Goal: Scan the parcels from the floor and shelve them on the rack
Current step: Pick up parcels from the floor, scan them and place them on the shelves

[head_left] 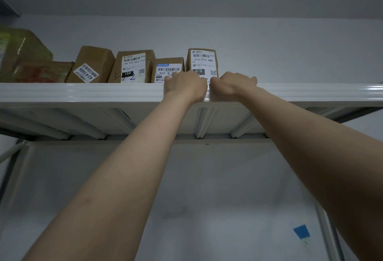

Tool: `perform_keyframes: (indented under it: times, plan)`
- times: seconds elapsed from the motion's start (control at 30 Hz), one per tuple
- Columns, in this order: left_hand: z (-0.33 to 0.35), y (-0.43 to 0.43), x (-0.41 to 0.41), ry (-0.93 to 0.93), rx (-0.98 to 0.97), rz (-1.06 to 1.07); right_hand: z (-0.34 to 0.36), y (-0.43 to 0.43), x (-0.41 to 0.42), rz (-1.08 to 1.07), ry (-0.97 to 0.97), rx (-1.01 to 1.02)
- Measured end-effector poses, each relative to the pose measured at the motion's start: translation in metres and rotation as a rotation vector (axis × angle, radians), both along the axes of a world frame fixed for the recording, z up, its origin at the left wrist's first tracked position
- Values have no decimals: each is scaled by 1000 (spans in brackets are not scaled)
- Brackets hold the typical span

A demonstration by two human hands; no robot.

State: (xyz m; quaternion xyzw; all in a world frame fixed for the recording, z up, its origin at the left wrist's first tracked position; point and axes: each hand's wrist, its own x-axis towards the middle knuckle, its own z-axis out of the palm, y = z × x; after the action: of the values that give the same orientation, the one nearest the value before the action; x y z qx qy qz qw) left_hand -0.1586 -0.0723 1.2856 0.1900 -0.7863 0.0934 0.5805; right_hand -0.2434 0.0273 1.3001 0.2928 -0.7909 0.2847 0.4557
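The 070 parcel stands upright on the top shelf of the rack, last on the right in a row of boxes and just beside the 501E parcel. Its label faces us.

Our left hand is at its lower front edge with the knuckles bent, and also covers the bottom of the 501E parcel. Our right hand lies at its lower right corner, with the fingers reaching over the shelf lip. The fingertips are hidden from us, so we cannot tell whether either hand grips the box or only steadies it.

We judge it a small, stiff cardboard carton, taped at the seams and probably light. The walls should take a firm squeeze, though the glossy label and tape may be slick. It stands taller than it is wide, at full arm's reach above us, so it could tip forward. We would hold it low on the two side faces, or push flat on the front near the base, not near the top.
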Motion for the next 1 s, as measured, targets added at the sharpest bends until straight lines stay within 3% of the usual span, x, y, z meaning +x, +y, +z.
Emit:
perform_keyframes:
  times: [0.13, 0.33, 0.4, 0.53, 0.67, 0.77, 1.0]
  plan:
    - [-16, -3, -8, 139, -147, 74, -6, 3, -4, 46, 82, -3]
    - [-63, 9, -31, 259, -389, -214, -67, 20, 1, 235, 534, -175]
    - [-93, 21, -44, 258, -395, -348, -98, 35, -6, 226, 541, -176]
    - [-177, 71, -78, 180, -299, -652, -181, 92, -29, 96, 375, -134]
    - [-279, 153, -104, -72, -149, -932, -293, 175, -37, -71, 167, -140]
    - [-365, 225, -108, -347, -130, -1079, -400, 243, -26, -204, -19, -260]
    - [-567, 382, -45, -946, -171, -1415, -629, 383, 85, -656, -426, -471]
